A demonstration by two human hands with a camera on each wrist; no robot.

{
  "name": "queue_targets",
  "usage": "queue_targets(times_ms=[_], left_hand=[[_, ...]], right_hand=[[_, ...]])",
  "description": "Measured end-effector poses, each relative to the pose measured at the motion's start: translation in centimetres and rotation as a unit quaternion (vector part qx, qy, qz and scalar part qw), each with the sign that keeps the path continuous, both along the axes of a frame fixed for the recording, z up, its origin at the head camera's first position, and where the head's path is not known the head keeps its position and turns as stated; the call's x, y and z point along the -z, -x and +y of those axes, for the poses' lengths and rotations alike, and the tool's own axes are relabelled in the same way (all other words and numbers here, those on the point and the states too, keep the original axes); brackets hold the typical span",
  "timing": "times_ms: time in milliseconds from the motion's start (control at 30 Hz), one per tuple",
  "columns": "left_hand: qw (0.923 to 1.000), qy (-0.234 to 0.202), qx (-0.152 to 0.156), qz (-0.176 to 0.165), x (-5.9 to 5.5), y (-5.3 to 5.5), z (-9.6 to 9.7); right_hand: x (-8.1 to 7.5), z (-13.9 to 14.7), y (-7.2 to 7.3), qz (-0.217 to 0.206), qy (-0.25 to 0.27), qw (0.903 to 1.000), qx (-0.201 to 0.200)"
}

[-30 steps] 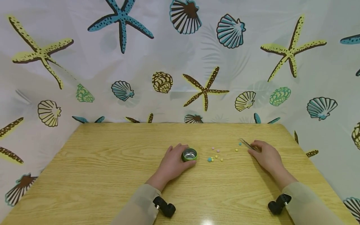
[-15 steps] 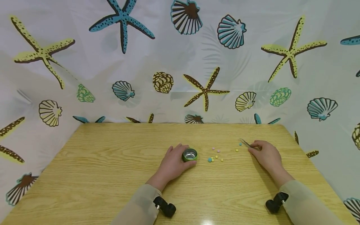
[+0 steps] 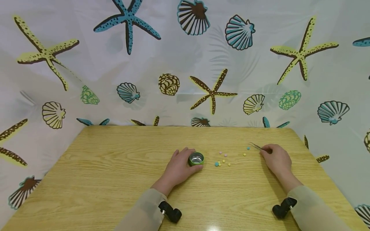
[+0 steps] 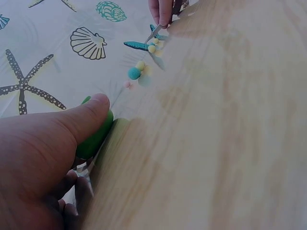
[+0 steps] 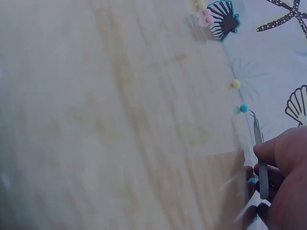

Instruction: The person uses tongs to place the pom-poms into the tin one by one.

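My left hand [image 3: 180, 166] grips a small green cup [image 3: 196, 165] with a shiny metal inside, standing upright on the table. In the left wrist view the thumb presses along the green wall [image 4: 97, 136]. My right hand [image 3: 278, 161] pinches a pair of tweezers [image 3: 256, 146] between thumb and fingers. Their thin, bent tips are slightly apart and point left, close to a small blue ball [image 3: 248, 148]. In the right wrist view the tips hang right beside that blue ball [image 5: 243, 108], with nothing between them. A yellow ball [image 3: 244, 155] lies just nearer to me.
Between the hands lie two pink balls [image 3: 220, 152], a larger blue ball [image 3: 216, 164] and several yellow balls [image 3: 229, 165]. The wooden table [image 3: 115, 160] ends at a white cloth [image 3: 179, 109] printed with shells and starfish.
My right hand has shifted slightly to the right, and the tweezers lie flatter, with more of them showing. My left hand stays on the cup.
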State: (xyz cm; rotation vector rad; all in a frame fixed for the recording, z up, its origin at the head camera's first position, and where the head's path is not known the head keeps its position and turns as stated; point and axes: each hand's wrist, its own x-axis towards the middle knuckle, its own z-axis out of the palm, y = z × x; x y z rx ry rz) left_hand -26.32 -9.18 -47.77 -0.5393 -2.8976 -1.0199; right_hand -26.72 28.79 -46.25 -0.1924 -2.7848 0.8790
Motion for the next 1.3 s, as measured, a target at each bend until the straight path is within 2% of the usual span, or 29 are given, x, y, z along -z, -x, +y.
queue_targets(times_ms=[233,867,1300], left_hand=[[1.0000,0.001,0.003,0.002,0.0,0.0,-0.1],[1.0000,0.000,0.002,0.004,-0.2,-0.3,0.0],[0.9999,0.007,0.005,0.011,-0.1,-0.2,0.0]], right_hand=[[0.0,0.3,-0.5,0.017,0.021,0.9996,-0.001],[0.7,1.8,-0.5,0.004,0.123,0.9898,-0.073],[0.9,1.6,-0.7,0.007,0.128,0.9891,-0.072]])
